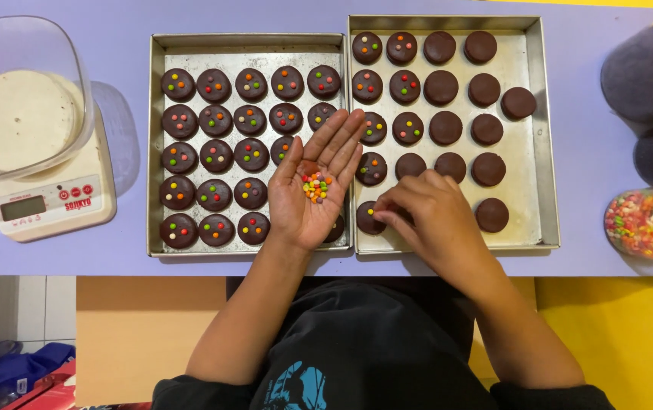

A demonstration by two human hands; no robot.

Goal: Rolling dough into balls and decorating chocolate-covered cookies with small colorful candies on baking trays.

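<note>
Counter (pixel 121 15), pale lilac, carrying two metal baking trays side by side. Left tray (pixel 246 42): rows of round chocolate-coated discs (pixel 215 121), every visible one already topped with small coloured candy dots. Right tray (pixel 448 23): its two left columns of discs dotted, the plain discs (pixel 445 127) of the right-hand columns still bare, so by the look of it rather more than half the batch is finished and about a dozen discs are left. Left hand (pixel 313 190): held palm up over the seam between the trays, fingers apart and relaxed, cupping a little heap of coloured candy beads (pixel 316 187). Right hand (pixel 425 216): lowered over the near-left corner of the right tray, fingers drawn together in a pinch just at a disc (pixel 368 219) there; whether a bead sits between the tips cannot be told. Far left: a white kitchen scale (pixel 49 201) bearing a clear plastic bowl (pixel 22 99). Right edge: a clear jar (pixel 645 224) of the same coloured beads lying on its side, with a dark rounded container (pixel 649 76) above it.
</note>
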